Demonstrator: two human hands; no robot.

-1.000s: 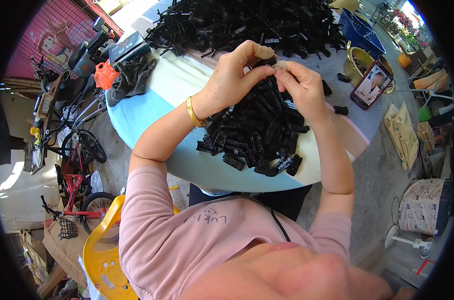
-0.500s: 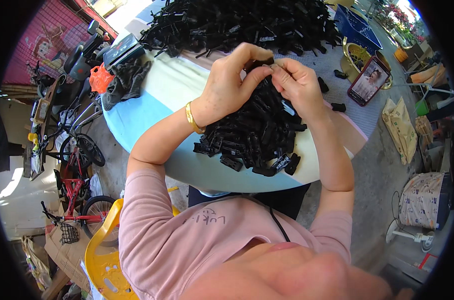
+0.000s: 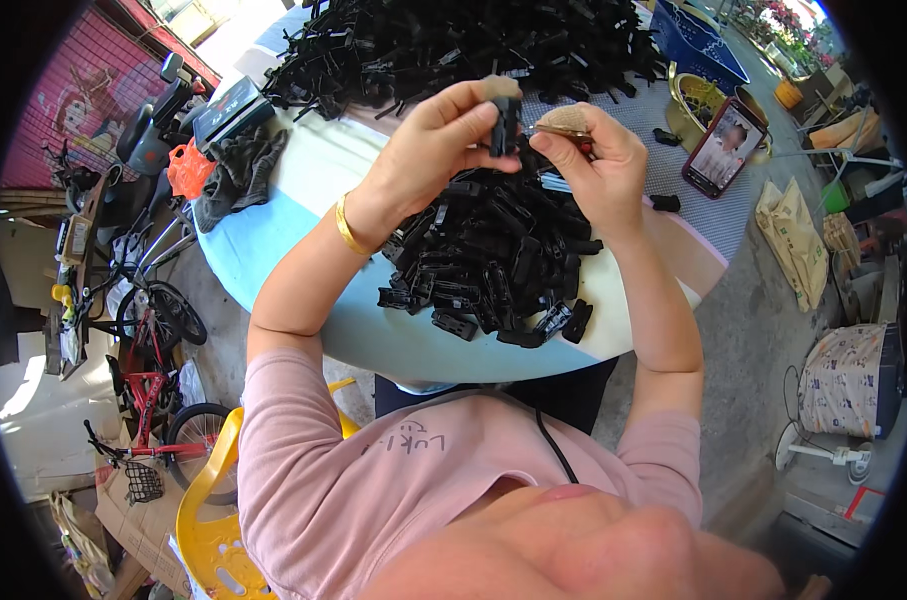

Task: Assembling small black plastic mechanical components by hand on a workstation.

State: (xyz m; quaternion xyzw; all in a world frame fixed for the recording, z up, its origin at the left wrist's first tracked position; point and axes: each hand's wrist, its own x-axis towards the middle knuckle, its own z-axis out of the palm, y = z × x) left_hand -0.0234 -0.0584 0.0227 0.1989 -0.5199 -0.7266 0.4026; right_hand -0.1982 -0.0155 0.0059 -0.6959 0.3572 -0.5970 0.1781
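Observation:
My left hand [image 3: 438, 140] is closed on a black plastic piece [image 3: 506, 128], held upright between thumb and fingers above the table. Just to its right, my right hand [image 3: 608, 165] pinches a small metal tool [image 3: 565, 131]; its thin end points at the black piece, and a bit of red shows under it. I cannot make out the tool's exact kind. Tan covers wrap a fingertip on each hand. Beneath both hands lies a heap of similar black plastic pieces [image 3: 493, 260], with a light blue strip [image 3: 555, 183] at its upper right edge.
A larger pile of black parts [image 3: 453, 50] covers the table's far side. At right are a phone [image 3: 725, 148], a gold-coloured pot [image 3: 688, 120] and a blue basket [image 3: 708, 45]. Dark cloth [image 3: 241, 180] and a box [image 3: 231, 112] lie left. A yellow chair [image 3: 213, 510] stands lower left.
My hands were together at the fingertips; now they are apart, the left having moved left and turned so the black piece shows. The tool in my right hand has come into view.

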